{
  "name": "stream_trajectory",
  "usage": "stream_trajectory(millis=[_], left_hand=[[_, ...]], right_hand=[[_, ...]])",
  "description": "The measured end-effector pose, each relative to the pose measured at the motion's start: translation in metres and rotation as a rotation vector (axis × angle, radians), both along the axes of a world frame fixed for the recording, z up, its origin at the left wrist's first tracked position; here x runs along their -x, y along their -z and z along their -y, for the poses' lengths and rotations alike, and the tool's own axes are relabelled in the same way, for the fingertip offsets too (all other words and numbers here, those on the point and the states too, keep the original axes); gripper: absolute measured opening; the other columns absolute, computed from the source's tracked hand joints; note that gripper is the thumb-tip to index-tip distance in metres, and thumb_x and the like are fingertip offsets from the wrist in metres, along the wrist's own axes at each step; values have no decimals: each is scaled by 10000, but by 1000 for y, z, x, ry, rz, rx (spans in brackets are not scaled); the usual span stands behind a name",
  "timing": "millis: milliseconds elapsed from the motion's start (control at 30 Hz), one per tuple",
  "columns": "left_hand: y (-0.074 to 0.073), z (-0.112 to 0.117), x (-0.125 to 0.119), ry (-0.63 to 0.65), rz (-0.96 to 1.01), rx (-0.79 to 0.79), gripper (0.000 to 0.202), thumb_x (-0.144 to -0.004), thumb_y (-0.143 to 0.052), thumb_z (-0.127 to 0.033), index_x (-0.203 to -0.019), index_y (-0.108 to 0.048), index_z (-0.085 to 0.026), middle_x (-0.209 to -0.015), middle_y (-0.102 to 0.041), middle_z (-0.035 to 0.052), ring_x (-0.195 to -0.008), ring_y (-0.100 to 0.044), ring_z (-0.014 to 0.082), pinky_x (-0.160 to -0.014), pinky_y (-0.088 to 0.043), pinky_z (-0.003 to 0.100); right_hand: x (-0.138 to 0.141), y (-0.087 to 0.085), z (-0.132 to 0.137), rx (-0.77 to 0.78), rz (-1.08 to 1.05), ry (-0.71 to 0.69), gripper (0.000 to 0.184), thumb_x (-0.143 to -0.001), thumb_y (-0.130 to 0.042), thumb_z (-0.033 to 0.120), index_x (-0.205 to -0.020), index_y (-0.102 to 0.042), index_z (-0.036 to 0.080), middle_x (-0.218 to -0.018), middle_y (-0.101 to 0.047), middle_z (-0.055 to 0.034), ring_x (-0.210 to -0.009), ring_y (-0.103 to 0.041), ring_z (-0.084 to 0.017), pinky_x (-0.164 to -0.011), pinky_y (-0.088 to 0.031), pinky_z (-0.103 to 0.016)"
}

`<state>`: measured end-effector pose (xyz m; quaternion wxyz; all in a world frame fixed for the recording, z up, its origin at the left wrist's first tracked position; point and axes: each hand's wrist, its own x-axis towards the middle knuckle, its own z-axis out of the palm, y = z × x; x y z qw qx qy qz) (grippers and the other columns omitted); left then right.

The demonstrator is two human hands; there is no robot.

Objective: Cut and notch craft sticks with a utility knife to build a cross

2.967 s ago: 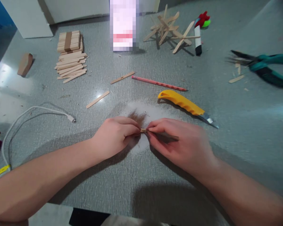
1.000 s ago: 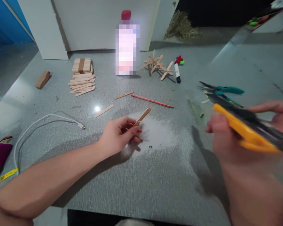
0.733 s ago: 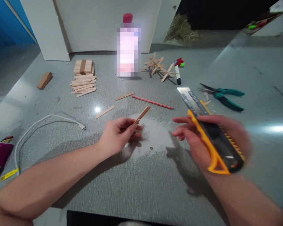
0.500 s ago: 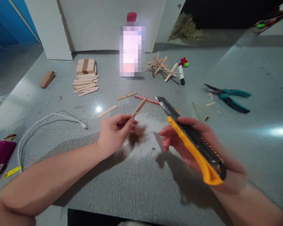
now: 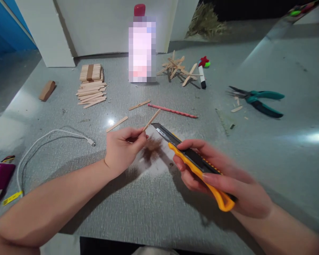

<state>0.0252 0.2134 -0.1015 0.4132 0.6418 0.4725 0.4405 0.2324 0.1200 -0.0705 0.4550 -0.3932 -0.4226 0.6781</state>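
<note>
My left hand pinches a thin wooden craft stick by its lower end, so that the stick slants up and to the right above a worn pale patch of the grey table. My right hand is wrapped round a yellow and black utility knife. The knife's blade is pushed out and points up-left, with its tip close to the stick but apart from it.
On the grey table lie a red pencil, two loose sticks, a stack of sticks, a glued stick structure, a marker, teal pliers, a white cable, a blurred bottle and a wooden block.
Three seconds ago both hands pinched a small stick piece and the knife lay on the table. My right hand has since picked up the knife and brought its blade left toward the stick.
</note>
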Motion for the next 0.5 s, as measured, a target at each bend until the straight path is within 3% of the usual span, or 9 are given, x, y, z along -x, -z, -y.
stream_trajectory(millis=[267,500], left_hand=[[-2,-1,0,-7,-62,-44,124,-816,-724,-256,-870,-812,-187,-717,-783,26,-625,-719,130,-587,-569,222],[2,-2,0,-19,-70,-55,116,-807,-733,-255,-858,-810,-186,-700,-775,16,-610,-711,123,-572,-563,210]], right_hand=[[-1,3,4,2,-41,-22,337,-874,-683,376,-1207,-646,337,-932,-617,-27,-570,-504,-117,-481,-442,-256],[-2,3,6,-7,35,-22,343,-864,-688,390,-1196,-626,330,-909,-604,-34,-579,-512,-142,-483,-468,-285]])
